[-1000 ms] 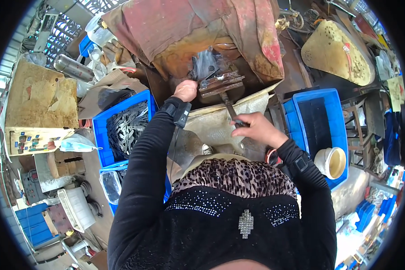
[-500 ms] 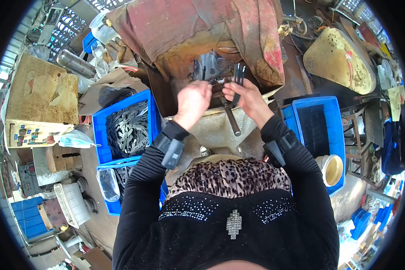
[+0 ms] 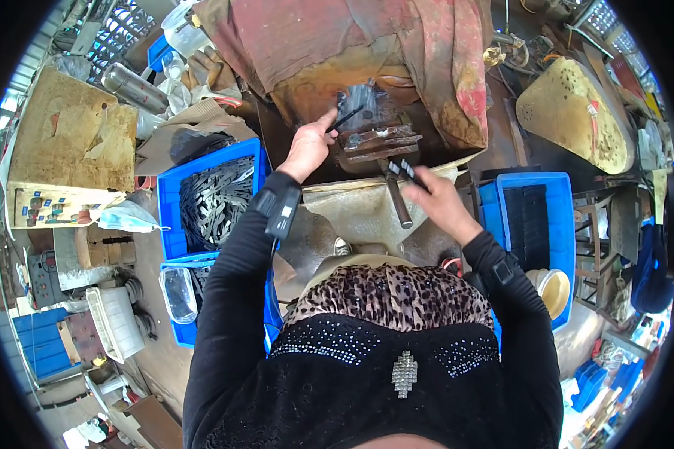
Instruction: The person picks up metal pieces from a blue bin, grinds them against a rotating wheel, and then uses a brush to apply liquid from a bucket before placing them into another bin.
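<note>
My left hand (image 3: 311, 150) is closed on one thin dark strip (image 3: 346, 118), its index finger along it, left of a rusty vise (image 3: 382, 142). In my right hand (image 3: 443, 203), several dark flat strips (image 3: 404, 170) with shiny ends are gripped, just right of the vise handle (image 3: 398, 196). The vise jaws are near both hands; whether anything is clamped there I cannot tell. Behind them a bluish-grey plate (image 3: 365, 105) lies inside the rusty metal housing, under a stained red cloth (image 3: 322, 37).
On the left, a blue bin (image 3: 258, 168) holds a heap of dark metal strips; another blue bin (image 3: 183, 338) with a clear plastic box (image 3: 180, 294) stands below it. At right, a blue bin (image 3: 563, 217) holds dark pieces beside a cream bucket (image 3: 553, 292). A wooden stool (image 3: 573, 112) stands far right.
My hands have moved apart: the left hand now points a single strip over the housing, and the right hand has dropped right and nearer with its strips. The vise jaws are more exposed.
</note>
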Motion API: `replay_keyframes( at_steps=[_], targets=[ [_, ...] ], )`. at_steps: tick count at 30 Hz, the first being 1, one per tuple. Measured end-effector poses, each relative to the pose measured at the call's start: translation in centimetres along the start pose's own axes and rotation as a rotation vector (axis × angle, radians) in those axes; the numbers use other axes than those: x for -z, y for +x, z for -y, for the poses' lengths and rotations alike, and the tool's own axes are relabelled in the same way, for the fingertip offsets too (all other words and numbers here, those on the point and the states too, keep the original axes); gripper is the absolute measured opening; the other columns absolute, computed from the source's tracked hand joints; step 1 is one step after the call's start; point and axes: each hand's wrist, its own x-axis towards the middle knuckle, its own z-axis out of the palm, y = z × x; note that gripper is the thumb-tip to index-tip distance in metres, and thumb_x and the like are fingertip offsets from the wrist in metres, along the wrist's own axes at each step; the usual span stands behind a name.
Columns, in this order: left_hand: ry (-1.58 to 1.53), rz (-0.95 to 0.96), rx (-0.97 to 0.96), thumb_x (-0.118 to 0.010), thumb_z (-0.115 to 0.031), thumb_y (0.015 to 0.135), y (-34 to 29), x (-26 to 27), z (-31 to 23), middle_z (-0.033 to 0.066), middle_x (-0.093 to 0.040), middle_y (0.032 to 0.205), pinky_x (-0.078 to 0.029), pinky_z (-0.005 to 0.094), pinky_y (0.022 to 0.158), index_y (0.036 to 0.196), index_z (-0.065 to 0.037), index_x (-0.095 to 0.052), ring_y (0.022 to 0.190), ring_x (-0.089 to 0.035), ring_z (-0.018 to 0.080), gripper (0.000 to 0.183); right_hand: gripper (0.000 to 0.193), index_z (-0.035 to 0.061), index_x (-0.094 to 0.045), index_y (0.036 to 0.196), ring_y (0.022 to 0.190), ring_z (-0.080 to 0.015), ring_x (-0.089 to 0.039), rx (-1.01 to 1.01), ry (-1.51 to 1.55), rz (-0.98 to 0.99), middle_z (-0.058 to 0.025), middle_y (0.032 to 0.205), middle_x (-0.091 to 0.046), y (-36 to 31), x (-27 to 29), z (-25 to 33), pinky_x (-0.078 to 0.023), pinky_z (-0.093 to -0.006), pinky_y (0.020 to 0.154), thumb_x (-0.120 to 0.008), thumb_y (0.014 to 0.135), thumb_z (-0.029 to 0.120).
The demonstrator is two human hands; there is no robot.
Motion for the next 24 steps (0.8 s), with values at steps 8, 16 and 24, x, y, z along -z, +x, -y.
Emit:
replay_keyframes(
  at_steps=[8,16,24],
  targets=[
    [0.286,0.214,-0.338,-0.048,0.006,0.079,3.4,-3.5,2.9,0.0197,-0.068,0.107,-0.05,0.0398,0.088,0.119,-0.012,-0.066,0.101,-0.064,0.0366,0.047,0.038,0.0085,-0.064,0.106,0.076,-0.0313,-0.066,0.292,-0.279,0.15,-0.0123,0.084,-0.067,-2.7,-0.9,-0.2,-0.052,-0.0368,0.065,-0.077,0.08,0.033],
    [0.387,0.324,-0.445,-0.048,0.004,0.08,3.6,-2.6,2.8,0.0188,-0.068,0.109,-0.05,0.041,0.089,0.12,-0.012,-0.065,0.104,-0.063,0.0363,0.046,0.035,0.0091,-0.064,0.102,0.065,-0.0292,-0.062,0.469,-0.508,0.068,-0.008,0.076,-0.061,-3.3,-1.2,0.1,-0.05,-0.037,0.057,-0.079,0.075,0.025],
    [0.381,0.072,-0.409,-0.052,0.002,0.081,-0.9,1.8,-0.2,0.0195,-0.066,0.1,-0.052,0.0428,0.083,0.114,-0.006,-0.065,0.097,-0.063,0.0372,0.037,0.026,0.0076,-0.065,0.093,0.059,-0.0261,-0.06,0.596,-0.572,-0.08,-0.0069,0.07,-0.057,-1.5,-1.3,0.6,-0.048,-0.0353,0.053,-0.079,0.073,0.015]
  ],
)
